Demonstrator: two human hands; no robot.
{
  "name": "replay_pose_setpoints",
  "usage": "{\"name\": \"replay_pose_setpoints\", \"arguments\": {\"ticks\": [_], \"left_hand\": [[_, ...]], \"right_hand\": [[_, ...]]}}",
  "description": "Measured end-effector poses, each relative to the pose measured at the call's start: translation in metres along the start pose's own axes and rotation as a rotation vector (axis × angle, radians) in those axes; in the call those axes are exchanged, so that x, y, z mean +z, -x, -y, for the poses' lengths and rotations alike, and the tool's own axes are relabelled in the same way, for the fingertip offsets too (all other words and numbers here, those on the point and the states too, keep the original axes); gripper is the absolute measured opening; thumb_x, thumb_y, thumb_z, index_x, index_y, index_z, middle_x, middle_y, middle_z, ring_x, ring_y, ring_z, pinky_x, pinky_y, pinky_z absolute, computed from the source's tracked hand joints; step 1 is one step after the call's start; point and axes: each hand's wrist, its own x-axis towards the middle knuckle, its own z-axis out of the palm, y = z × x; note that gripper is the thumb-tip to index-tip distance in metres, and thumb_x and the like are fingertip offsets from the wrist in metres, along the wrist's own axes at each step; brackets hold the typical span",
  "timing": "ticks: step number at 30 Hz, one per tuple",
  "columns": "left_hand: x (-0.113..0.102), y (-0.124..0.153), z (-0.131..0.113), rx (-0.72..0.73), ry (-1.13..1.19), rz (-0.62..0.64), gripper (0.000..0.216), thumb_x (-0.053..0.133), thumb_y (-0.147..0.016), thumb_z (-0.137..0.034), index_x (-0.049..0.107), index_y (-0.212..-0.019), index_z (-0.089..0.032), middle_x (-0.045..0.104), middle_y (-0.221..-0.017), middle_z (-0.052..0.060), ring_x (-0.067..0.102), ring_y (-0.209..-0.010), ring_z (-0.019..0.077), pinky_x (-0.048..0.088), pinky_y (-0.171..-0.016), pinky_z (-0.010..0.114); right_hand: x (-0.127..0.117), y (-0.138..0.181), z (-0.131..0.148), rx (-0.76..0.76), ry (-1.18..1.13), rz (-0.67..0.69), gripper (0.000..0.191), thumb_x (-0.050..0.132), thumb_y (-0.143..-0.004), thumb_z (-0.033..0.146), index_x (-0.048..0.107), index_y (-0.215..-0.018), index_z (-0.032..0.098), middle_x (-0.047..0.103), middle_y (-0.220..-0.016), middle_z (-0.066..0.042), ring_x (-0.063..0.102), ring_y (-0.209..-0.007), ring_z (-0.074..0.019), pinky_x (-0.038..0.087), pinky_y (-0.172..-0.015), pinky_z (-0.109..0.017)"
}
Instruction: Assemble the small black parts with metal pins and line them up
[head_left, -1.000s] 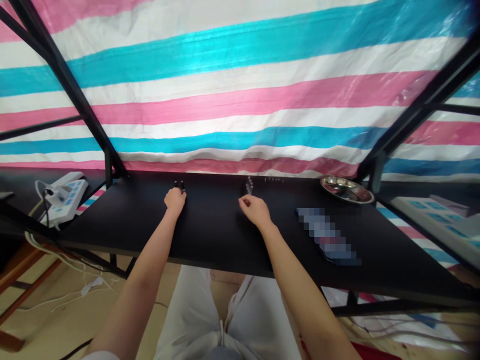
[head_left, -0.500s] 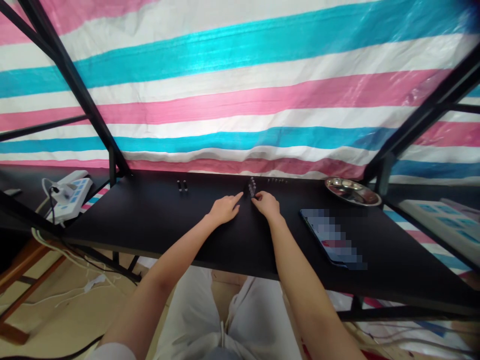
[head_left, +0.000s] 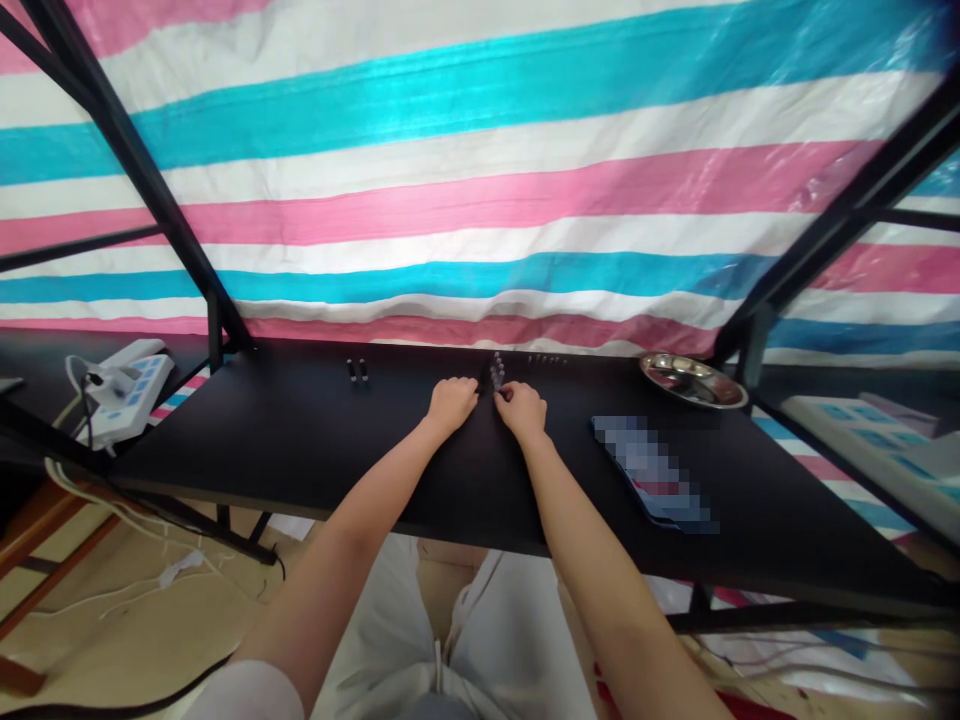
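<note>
A small upright cluster of shiny, pale, rounded pieces (head_left: 497, 370) stands near the middle of the black table (head_left: 300, 440); its kind is too small to tell. My right hand (head_left: 523, 410) is closed at its near right end, thumb and forefinger pinched against it. On the other side, my left hand (head_left: 453, 402) rests with curled fingers, its fingertips just left of the cluster. Whatever the left fingers hold, if anything, is hidden. Behind the cluster to the right lies a row of several tiny pieces (head_left: 547, 360).
Two short black cylinders with pale ends (head_left: 358, 370) stand at the back left. A round metal dish (head_left: 694, 382) sits at the back right, with a blurred-out phone-like slab (head_left: 652, 475) before it. Power strips (head_left: 131, 395) and black frame posts flank the table.
My left hand has drawn in its stretched forefinger and curled its fingers, moving closer to the cluster. My right hand keeps its pinch there. The whole view has shifted slightly.
</note>
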Motion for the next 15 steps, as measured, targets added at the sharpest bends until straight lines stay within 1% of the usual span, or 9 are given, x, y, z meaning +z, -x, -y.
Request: {"name": "replay_pose_setpoints", "arguments": {"ticks": [2, 6, 10, 15], "left_hand": [[-0.002, 0.003, 0.003, -0.032, 0.023, -0.004, 0.017, 0.047, -0.082, -0.024, 0.06, -0.089, -0.016, 0.062, -0.084, 0.008, 0.056, -0.081, 0.0197, 0.04, -0.074, 0.03], [-0.011, 0.013, 0.007, -0.094, 0.125, -0.038, 0.014, 0.05, -0.08, -0.025, 0.059, -0.088, -0.019, 0.062, -0.078, 0.002, 0.056, -0.077, 0.0157, 0.041, -0.071, 0.026], [-0.02, 0.028, 0.013, -0.168, 0.259, -0.129, 0.014, 0.054, -0.078, -0.026, 0.06, -0.088, -0.021, 0.062, -0.073, -0.001, 0.055, -0.073, 0.0129, 0.041, -0.068, 0.023], [-0.021, 0.045, 0.021, -0.227, 0.419, -0.227, 0.013, 0.057, -0.075, -0.027, 0.06, -0.085, -0.019, 0.06, -0.067, -0.002, 0.052, -0.062, 0.0098, 0.041, -0.063, 0.022]], "right_hand": [[0.0, -0.001, 0.001, 0.022, 0.001, 0.01, 0.02, 0.052, -0.077, 0.032, 0.064, -0.088, 0.02, 0.061, -0.089, -0.007, 0.054, -0.086, -0.0221, 0.036, -0.069, -0.032], [0.001, -0.003, 0.003, 0.057, 0.006, 0.04, 0.021, 0.051, -0.077, 0.034, 0.063, -0.09, 0.021, 0.062, -0.092, -0.005, 0.054, -0.088, -0.0218, 0.035, -0.07, -0.032], [0.002, -0.006, 0.002, 0.072, -0.003, 0.05, 0.021, 0.052, -0.077, 0.034, 0.064, -0.09, 0.022, 0.062, -0.091, -0.005, 0.054, -0.087, -0.0212, 0.034, -0.07, -0.031], [0.001, -0.007, 0.002, 0.077, -0.02, 0.065, 0.019, 0.051, -0.077, 0.033, 0.064, -0.086, 0.023, 0.063, -0.086, -0.003, 0.054, -0.085, -0.0209, 0.032, -0.067, -0.031]]}}
